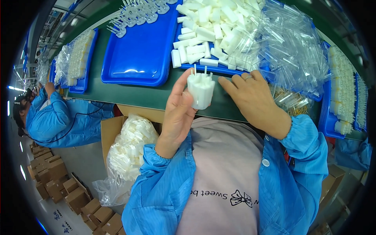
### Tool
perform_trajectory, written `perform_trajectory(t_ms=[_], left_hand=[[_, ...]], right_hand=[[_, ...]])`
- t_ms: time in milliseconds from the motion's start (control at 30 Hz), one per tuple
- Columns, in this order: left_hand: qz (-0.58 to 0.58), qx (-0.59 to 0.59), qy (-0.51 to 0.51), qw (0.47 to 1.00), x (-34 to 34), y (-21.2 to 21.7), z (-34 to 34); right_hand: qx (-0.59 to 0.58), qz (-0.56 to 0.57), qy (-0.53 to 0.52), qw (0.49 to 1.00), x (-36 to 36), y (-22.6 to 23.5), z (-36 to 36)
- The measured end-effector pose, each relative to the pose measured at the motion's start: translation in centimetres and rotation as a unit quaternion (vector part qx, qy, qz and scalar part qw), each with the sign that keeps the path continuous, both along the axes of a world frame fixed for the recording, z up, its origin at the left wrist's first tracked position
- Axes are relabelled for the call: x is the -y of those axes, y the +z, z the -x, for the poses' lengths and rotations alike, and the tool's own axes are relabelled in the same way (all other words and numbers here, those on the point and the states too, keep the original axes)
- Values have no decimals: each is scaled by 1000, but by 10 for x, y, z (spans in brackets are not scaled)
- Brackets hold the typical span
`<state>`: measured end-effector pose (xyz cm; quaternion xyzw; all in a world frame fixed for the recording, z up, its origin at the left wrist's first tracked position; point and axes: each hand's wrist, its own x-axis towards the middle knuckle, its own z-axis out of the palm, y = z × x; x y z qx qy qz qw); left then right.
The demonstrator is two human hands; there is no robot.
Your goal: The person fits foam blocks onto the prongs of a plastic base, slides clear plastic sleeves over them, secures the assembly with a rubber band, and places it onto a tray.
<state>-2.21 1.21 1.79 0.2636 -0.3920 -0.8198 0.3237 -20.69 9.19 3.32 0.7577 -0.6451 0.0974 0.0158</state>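
Upright in my left hand (pixel 177 117) is a white, ribbed, cup-like plastic piece (pixel 201 93), with thin clear prongs standing up from its top. My thumb and fingers are closed around its left side, above the near edge of the table. My right hand (pixel 256 98) is palm down at the table edge, a ring on one finger. Its fingers are spread and slightly bent, and no held thing shows. Just beyond its fingertips lies a heap of white blocks (pixel 207 33) on a blue tray (pixel 231 71).
Clear thin tubes (pixel 293 47) are piled at the right, beside thin yellowish pieces (pixel 291 100). A blue tray (pixel 137 58) at the left holds clear stemmed parts (pixel 137 15). Below the table, a carton (pixel 106 135) contains a bag of white pieces (pixel 131 141). A co-worker (pixel 58 117) sits at the left.
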Motion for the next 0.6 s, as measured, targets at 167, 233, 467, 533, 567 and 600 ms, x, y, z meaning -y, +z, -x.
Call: perform_trajectory(t_ms=[167,233,467,533,567,600], left_hand=[[80,34,15,996,-6,-1,0],[101,38,24,994,-9,-1,0],[127,21,1,992,-14,6,2],[121,22,-5,992,-14,6,1],[127,2,-11,992,-13,4,1],[133,-19,-18,991,-12,3,1]], right_hand=[[310,-44,2,950,1,37,20],[555,-21,-17,831,3,48,25],[596,50,-35,801,-3,67,7],[558,61,-11,827,-4,65,7],[559,61,-11,827,-4,64,7],[552,57,-10,832,-3,64,7]])
